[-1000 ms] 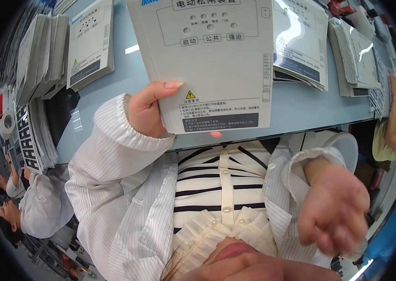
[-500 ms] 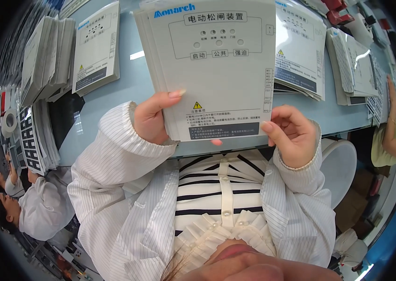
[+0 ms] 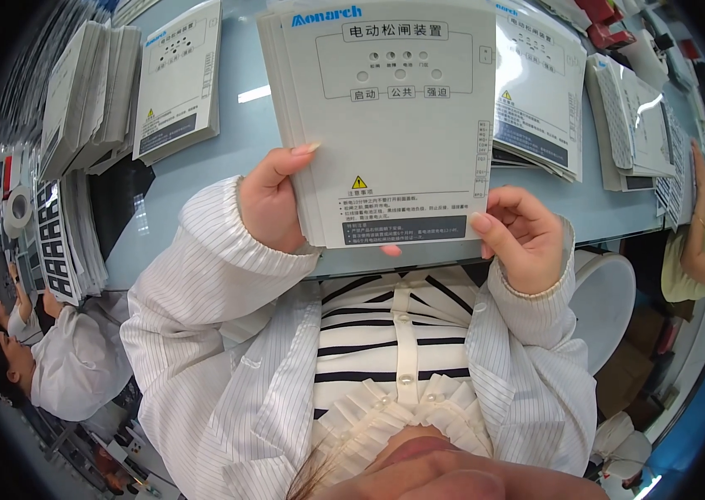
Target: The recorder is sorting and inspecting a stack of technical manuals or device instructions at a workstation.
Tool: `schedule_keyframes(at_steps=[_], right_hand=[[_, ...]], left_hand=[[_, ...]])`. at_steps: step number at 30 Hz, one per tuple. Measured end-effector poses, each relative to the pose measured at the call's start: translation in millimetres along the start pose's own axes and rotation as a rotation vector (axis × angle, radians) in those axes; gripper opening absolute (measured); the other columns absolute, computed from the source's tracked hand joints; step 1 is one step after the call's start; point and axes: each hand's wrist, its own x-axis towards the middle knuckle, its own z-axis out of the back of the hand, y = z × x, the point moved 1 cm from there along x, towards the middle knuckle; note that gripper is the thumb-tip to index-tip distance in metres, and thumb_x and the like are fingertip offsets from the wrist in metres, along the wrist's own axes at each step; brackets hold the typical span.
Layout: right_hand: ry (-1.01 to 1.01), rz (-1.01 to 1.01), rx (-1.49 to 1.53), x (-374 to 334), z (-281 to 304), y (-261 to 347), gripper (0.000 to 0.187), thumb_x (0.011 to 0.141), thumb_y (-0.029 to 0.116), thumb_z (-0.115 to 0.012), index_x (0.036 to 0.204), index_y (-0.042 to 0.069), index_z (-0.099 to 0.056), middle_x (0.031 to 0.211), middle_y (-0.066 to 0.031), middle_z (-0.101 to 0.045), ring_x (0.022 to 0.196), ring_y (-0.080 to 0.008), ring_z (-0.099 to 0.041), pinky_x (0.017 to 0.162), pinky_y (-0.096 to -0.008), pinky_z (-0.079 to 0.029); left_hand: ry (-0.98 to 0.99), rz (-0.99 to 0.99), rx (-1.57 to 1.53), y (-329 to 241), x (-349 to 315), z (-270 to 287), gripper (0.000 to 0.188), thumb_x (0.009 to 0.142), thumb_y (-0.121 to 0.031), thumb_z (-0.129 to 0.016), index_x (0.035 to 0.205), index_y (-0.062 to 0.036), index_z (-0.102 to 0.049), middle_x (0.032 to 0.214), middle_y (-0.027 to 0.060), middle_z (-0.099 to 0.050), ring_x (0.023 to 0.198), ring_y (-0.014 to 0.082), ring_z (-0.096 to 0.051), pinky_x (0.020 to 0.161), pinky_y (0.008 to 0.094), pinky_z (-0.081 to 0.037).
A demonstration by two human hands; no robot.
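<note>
A small stack of light grey printed panels (image 3: 402, 137), with round holes, a yellow warning triangle and a dark band along the bottom, is held up before my chest. My left hand (image 3: 273, 204) grips its left edge, thumb on the front, with a fingertip showing below the bottom edge. At the lower right corner, my right hand (image 3: 527, 242) pinches the front panel between thumb and curled fingers. The edges of the panels behind show fanned out along the left side. Most of my left fingers are hidden behind the stack.
On the glass-topped table (image 3: 240, 133), more panel stacks stand at left (image 3: 177, 92) and right (image 3: 540, 92). Further right lies another pile of panels (image 3: 631, 117). A white bin (image 3: 606, 304) stands below the table edge. Co-workers sit at the far left and right.
The held panels have shifted slightly to the right in the picture, with my left hand moving along. Both hands keep the same grip.
</note>
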Motion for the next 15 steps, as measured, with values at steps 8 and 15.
schedule_keyframes(at_steps=[8,15], right_hand=[[-0.029,0.041,-0.017,1,-2,2,0.016,0.083,0.002,-0.063,0.096,-0.003,-0.058,0.081,-0.0056,-0.063,0.056,-0.0044,-0.050,0.048,-0.0160,-0.039],[-0.128,0.093,-0.064,1,5,5,0.016,0.083,0.003,-0.064,0.097,-0.002,-0.059,0.079,-0.0042,-0.063,0.056,-0.0046,-0.050,0.049,-0.0160,-0.038]], left_hand=[[0.134,0.004,-0.163,-2,1,-9,0.061,0.086,-0.034,-0.038,0.138,-0.0042,-0.024,0.133,0.0230,-0.042,0.113,0.0501,-0.046,0.074,0.0671,-0.047],[0.152,0.033,-0.187,-4,0,-11,0.060,0.088,-0.031,-0.036,0.139,-0.0030,-0.022,0.135,0.0210,-0.039,0.117,0.0480,-0.043,0.080,0.0692,-0.044]])
